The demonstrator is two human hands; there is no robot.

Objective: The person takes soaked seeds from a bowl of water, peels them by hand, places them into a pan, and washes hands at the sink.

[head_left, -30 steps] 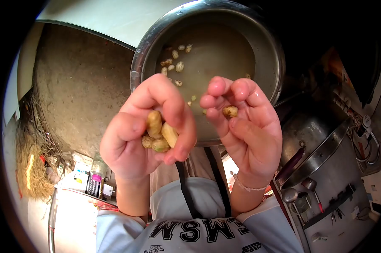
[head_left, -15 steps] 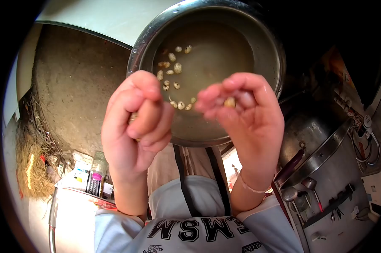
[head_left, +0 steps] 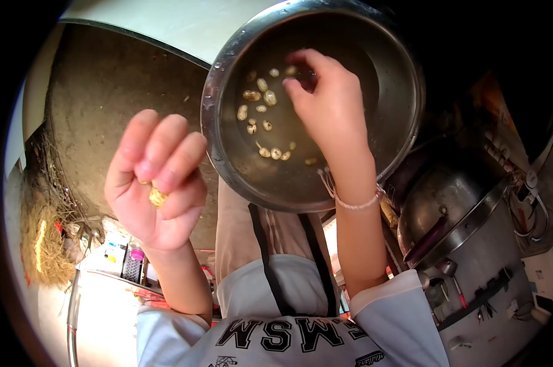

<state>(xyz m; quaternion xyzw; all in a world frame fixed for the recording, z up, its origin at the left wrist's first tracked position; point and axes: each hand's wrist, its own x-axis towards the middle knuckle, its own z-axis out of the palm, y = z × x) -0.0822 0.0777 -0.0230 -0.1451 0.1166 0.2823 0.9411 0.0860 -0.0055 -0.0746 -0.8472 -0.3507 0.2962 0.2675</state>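
Fingers curled and palm up, my left hand (head_left: 157, 183) holds peanuts (head_left: 157, 197), partly hidden by the fingers, to the left of the metal basin (head_left: 212, 131). My right hand (head_left: 328, 98) reaches over the basin, thumb and fingers apart around a pale peanut (head_left: 290, 71) near the far side; the fingertips are blurred and nothing shows held in them. Several more peanuts (head_left: 270, 98) float in the murky water, mostly along its left half. A bracelet is on my right wrist.
A large metal wok (head_left: 454, 196) stands at the right, with ladles (head_left: 451, 269) and a rack below it. Dry straw (head_left: 50, 251) lies at the far left. A glass jar and a tray are at the lower left. A pale surface (head_left: 141, 24) borders the basin's upper left.
My right hand has moved up and away over the basin, and the peanut seen in it no longer shows. My left hand has moved left and down, still holding peanuts.
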